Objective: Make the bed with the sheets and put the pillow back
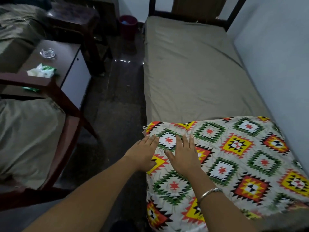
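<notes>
A patterned sheet (234,158) with green, yellow and orange diamonds lies folded across the near end of the bed. Beyond it the mattress (192,72) shows its plain olive cover up to the dark headboard (192,7). My left hand (143,154) rests flat on the sheet's near-left corner at the bed's edge, fingers spread. My right hand (182,154) lies flat on the sheet just beside it, fingers apart, a metal bangle on the wrist. An olive pillow (28,139) sits on a wooden chair at the left.
The wooden chair (66,114) stands left of the bed across a dark floor strip (117,106). A small table (66,52) holds a glass ashtray (48,53) and a white-green packet (41,71). A red bin (127,24) stands by the bed's far corner. A pale wall (275,56) borders the right side.
</notes>
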Motion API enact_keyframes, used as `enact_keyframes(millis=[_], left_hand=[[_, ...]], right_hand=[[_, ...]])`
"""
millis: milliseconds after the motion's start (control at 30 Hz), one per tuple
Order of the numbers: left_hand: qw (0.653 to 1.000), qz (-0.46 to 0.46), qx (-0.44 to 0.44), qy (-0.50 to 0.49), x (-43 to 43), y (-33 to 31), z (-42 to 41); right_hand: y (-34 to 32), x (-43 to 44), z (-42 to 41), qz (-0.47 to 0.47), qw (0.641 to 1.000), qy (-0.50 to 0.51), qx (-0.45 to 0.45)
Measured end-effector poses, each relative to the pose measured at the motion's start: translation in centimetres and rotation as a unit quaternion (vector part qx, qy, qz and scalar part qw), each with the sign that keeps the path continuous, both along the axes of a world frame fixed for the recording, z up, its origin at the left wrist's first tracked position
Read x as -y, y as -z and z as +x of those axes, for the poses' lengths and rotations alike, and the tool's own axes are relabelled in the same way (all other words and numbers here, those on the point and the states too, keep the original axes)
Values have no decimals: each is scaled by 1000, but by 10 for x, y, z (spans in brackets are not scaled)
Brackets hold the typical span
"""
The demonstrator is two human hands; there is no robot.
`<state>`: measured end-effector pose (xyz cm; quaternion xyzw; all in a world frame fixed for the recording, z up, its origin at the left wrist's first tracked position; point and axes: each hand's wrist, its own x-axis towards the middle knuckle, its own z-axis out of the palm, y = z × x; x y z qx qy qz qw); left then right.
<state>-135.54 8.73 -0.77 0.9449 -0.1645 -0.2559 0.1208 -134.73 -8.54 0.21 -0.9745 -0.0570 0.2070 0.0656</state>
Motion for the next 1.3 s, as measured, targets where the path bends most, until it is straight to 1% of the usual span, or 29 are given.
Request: enact_keyframes(millis=[133,300,367,467,600,733,900,1033,1100,1200,1300], left_hand=[[1000,-2,2,26,-27,2,47],[999,21,10,42,-64,16,135],[998,27,-1,53,-73,18,172],[998,17,-8,65,-79,14,225],[996,0,3,86,-79,-3,291],[989,13,17,147,-79,-6,363],[974,20,-7,227,-78,7,464],[959,13,-7,283,-77,0,552],[952,7,10,305,-72,-6,598],[951,-19,28,306,-53,-12,666],[945,-24,33,324,-23,-11,722]], right_hand=[[10,-22,43,-3,1000,7,-11],[29,-61,134,17,1000,24,8],[29,-73,166,18,999,31,-10],[20,-80,206,31,999,42,-9],[2,-73,257,45,995,86,-3],[-6,-64,305,51,988,144,8],[0,-60,367,40,973,225,-8],[-1,-71,429,47,956,288,-22],[-4,-77,467,60,950,307,-5],[-5,-78,525,57,943,326,40],[-3,-66,581,61,935,345,54]])
